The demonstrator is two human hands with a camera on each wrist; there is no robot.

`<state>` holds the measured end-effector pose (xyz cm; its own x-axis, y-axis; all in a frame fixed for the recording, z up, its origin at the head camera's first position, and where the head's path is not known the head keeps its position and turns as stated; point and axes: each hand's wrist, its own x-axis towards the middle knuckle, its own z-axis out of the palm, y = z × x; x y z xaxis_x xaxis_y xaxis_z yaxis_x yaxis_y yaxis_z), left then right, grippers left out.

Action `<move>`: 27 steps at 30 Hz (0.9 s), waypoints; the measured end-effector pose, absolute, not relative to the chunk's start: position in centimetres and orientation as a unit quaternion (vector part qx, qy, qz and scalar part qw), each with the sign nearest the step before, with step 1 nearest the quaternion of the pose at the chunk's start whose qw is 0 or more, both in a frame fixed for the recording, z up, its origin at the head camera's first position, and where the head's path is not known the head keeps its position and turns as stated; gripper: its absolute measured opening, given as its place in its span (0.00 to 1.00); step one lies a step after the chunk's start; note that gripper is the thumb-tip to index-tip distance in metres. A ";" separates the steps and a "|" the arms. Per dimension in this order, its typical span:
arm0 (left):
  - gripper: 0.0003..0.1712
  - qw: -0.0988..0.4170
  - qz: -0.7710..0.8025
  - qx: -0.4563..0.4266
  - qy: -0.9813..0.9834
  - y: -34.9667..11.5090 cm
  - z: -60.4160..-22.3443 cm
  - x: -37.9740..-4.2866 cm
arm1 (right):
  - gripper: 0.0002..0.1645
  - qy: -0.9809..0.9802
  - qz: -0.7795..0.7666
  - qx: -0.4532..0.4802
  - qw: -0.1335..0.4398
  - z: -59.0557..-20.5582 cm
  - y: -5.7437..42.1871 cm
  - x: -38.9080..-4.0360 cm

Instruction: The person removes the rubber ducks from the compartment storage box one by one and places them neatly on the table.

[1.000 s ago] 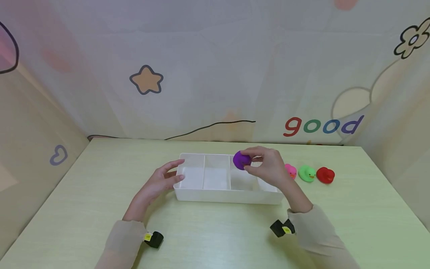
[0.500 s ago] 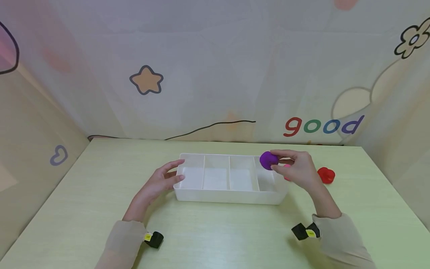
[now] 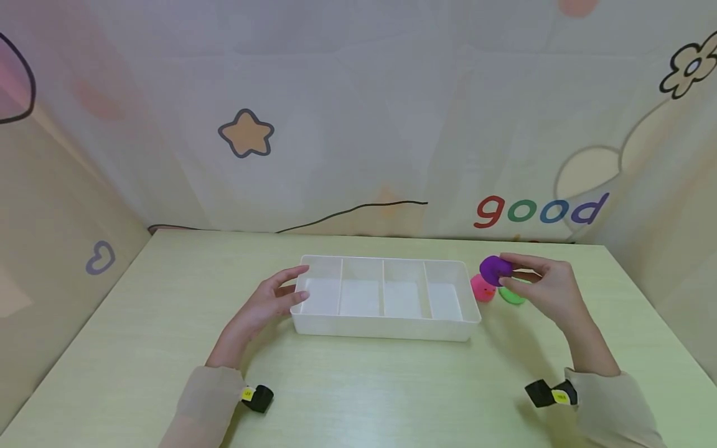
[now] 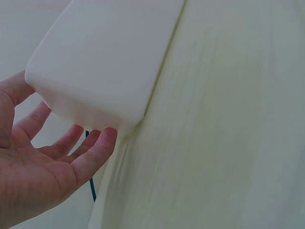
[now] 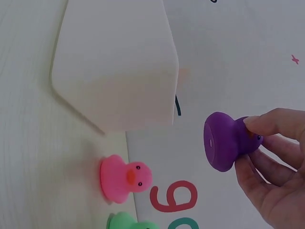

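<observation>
My left hand (image 3: pixel 271 295) grips the left end of a white divided box (image 3: pixel 386 328), the thumb and one finger over its rim. In the left wrist view the other fingers rest against the end wall of the box. Thumb and fingers of my right hand (image 3: pixel 546 289) pinch a purple rubber duck (image 3: pixel 495 270), raised above the table just right of the box. In the right wrist view this duck (image 5: pixel 224 141) is tilted on its side, with its flat base showing. Below it sit a pink rubber duck (image 3: pixel 483 289) and a partly hidden green rubber duck (image 3: pixel 512 295).
The box has several compartments side by side, parted by thin walls. It stands lengthwise on a pale wood-look table (image 3: pixel 358 386). A printed cloth (image 3: pixel 358 124) hangs behind the table's far edge and along both sides.
My right hand has carried the purple duck rightward, from over the box to above the pink and green ducks. The red duck is now hidden behind that hand. My left hand keeps its place.
</observation>
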<state>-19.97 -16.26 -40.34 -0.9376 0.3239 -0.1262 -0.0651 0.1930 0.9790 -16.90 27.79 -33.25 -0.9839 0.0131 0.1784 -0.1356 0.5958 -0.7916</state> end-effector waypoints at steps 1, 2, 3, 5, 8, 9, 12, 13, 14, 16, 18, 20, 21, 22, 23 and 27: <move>0.35 0.155 0.630 0.086 0.757 -16.2 -40.3 -20.0 | 0.28 -0.891 0.446 0.026 0.079 -33.4 28.3 -16.9; 0.35 0.155 0.630 0.086 0.756 -16.2 -40.3 -19.9 | 0.29 -0.892 0.445 0.019 0.076 -33.6 28.9 -16.9; 0.35 0.156 0.631 0.086 0.755 -16.2 -40.3 -19.9 | 0.30 -0.893 0.444 0.012 0.073 -33.9 29.5 -17.0; 0.35 0.156 0.631 0.085 0.755 -16.2 -40.3 -19.9 | 0.31 -0.891 0.448 -0.010 0.071 -34.8 31.0 -17.4; 0.35 0.156 0.630 0.084 0.756 -16.1 -40.2 -19.9 | 0.31 -0.882 0.465 -0.020 0.070 -36.3 33.3 -18.1; 0.35 0.156 0.629 0.083 0.757 -16.1 -40.2 -19.9 | 0.29 -0.875 0.478 -0.024 0.072 -36.8 34.1 -18.4; 0.35 0.156 0.630 0.080 0.757 -16.1 -40.2 -19.9 | 0.29 -0.873 0.481 -0.025 0.077 -37.0 35.3 -18.3; 0.35 0.156 0.630 0.079 0.757 -16.1 -40.2 -19.9 | 0.29 -0.877 0.474 -0.022 0.079 -36.8 35.3 -18.1; 0.35 0.156 0.630 0.079 0.757 -16.1 -40.2 -19.9 | 0.29 -0.878 0.471 -0.024 0.083 -36.5 35.3 -17.8; 0.35 0.156 0.629 0.080 0.757 -16.1 -40.2 -19.9 | 0.31 -0.883 0.460 -0.023 0.086 -35.7 35.0 -17.1; 0.35 0.156 0.628 0.082 0.758 -16.2 -40.3 -19.9 | 0.32 -0.889 0.450 -0.021 0.083 -34.9 34.8 -16.5; 0.35 0.156 0.625 0.083 0.760 -16.2 -40.3 -19.9 | 0.31 -0.890 0.448 -0.025 0.083 -34.6 34.9 -16.2; 0.35 0.156 0.625 0.082 0.761 -16.2 -40.3 -20.0 | 0.31 -0.892 0.443 -0.026 0.085 -34.5 35.0 -16.1; 0.35 0.156 0.624 0.082 0.761 -16.2 -40.4 -20.0 | 0.31 -0.894 0.438 -0.028 0.087 -34.5 35.2 -16.1; 0.35 0.157 0.622 0.081 0.763 -16.2 -40.4 -20.0 | 0.31 -0.896 0.435 -0.030 0.088 -34.6 35.5 -16.1; 0.35 0.157 0.620 0.078 0.764 -16.2 -40.3 -20.0 | 0.32 -0.895 0.435 -0.039 0.091 -36.1 37.6 -16.8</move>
